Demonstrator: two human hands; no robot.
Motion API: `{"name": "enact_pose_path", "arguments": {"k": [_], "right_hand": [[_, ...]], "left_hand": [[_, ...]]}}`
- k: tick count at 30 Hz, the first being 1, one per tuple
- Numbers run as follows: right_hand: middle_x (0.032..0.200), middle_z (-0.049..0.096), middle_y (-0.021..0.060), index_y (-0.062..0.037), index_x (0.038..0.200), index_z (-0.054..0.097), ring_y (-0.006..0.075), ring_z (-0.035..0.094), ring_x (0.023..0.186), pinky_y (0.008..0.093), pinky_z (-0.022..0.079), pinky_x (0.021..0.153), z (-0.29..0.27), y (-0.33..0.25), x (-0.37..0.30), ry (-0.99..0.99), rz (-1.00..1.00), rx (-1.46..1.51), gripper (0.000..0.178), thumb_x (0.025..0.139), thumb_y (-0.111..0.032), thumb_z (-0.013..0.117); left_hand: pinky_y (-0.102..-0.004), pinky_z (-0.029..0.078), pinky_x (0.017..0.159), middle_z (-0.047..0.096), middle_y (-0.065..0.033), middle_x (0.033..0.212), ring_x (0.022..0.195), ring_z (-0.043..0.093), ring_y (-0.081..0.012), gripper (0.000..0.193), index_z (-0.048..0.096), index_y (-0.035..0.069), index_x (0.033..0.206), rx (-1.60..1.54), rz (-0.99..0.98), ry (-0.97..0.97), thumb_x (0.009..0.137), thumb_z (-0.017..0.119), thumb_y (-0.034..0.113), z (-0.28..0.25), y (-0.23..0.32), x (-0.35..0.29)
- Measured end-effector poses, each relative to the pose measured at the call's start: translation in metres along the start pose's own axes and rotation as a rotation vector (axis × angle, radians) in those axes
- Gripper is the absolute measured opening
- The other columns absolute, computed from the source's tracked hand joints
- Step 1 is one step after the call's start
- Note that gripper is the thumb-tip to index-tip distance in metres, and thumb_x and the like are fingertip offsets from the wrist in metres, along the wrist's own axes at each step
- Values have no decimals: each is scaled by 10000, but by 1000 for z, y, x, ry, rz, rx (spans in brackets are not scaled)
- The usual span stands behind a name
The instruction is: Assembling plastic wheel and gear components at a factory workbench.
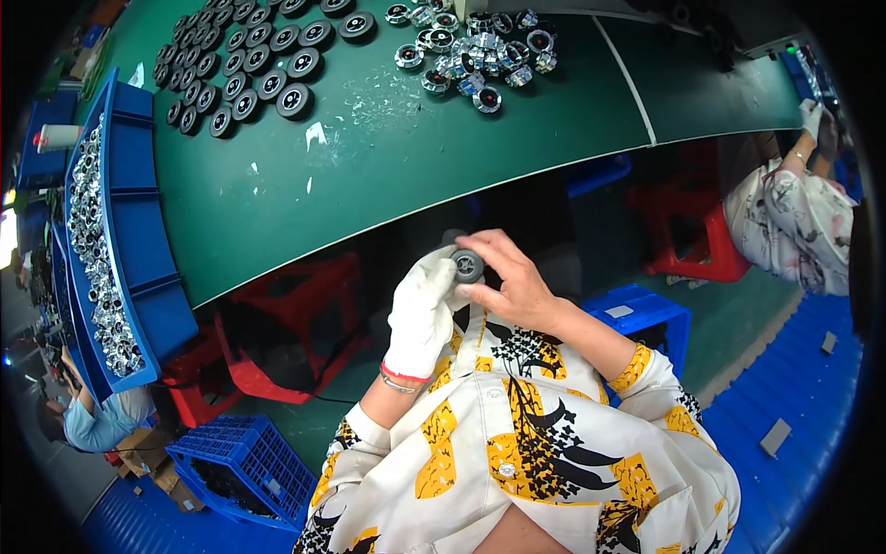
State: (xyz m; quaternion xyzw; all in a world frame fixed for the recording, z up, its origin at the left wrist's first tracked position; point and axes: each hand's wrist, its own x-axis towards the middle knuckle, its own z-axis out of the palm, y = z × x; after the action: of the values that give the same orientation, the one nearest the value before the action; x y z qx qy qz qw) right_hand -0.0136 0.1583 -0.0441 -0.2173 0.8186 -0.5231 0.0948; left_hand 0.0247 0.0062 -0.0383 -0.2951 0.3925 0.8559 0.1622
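Observation:
A small black toy-like wheel [468,266] with a silver spoked hub is held in front of my body, below the table's near edge. My left hand [421,309], in a white glove with a red cuff, grips the wheel from its left side. The bare fingers and thumb of my right hand [519,284] close around its right side. Just beyond the fingertips is a dark rounded shape [453,236], too blurred to name. Part of the wheel's rim is hidden by my fingers.
On the green table [369,175] are rows of black wheels [294,101] and a pile of shiny silver hubs [484,55]. At left, a blue bin [138,323] holds many silver parts. Red stools [706,245], blue crates [245,466] and two other people [794,212] are around.

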Motion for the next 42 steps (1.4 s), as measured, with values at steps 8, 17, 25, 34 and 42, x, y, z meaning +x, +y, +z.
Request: {"name": "enact_pose_path", "arguments": {"k": [8,17,25,34,42], "right_hand": [[1103,528,142,-21,1191,539,235,577,924,307,507,732,-6,-1,2,16,59,45,531,701,-65,741],[1055,527,148,1,1134,577,256,574,893,314,510,720,-11,-7,2,82,-62,8,490,672,-13,737],[1062,551,101,-38,1160,580,189,571,987,299,481,826,-8,-2,3,-18,105,211,466,726,-104,738],[1142,565,152,9,1323,417,221,579,1016,310,494,807,-47,8,11,-101,333,1716,487,871,-127,536],[1173,557,198,-4,1329,414,255,580,1016,324,499,778,-39,6,10,-105,425,1722,530,835,-156,529]], "left_hand": [[-293,542,803,599,-142,1121,937,617,-165,401,470,-76,1247,49,99,2,894,560,92,-1,-1,0],[-272,533,784,600,-126,1126,933,611,-156,418,483,-59,1257,158,194,-12,864,581,48,8,6,-7],[-315,527,815,607,-149,1095,934,628,-213,421,502,-71,1222,67,232,-16,893,569,183,2,4,-3],[-268,527,774,653,-110,951,808,646,-155,363,517,-62,1226,261,187,24,902,542,100,28,19,-8],[-278,529,785,648,-130,994,841,643,-162,381,497,-66,1243,331,228,73,903,558,96,24,21,-15]]}}
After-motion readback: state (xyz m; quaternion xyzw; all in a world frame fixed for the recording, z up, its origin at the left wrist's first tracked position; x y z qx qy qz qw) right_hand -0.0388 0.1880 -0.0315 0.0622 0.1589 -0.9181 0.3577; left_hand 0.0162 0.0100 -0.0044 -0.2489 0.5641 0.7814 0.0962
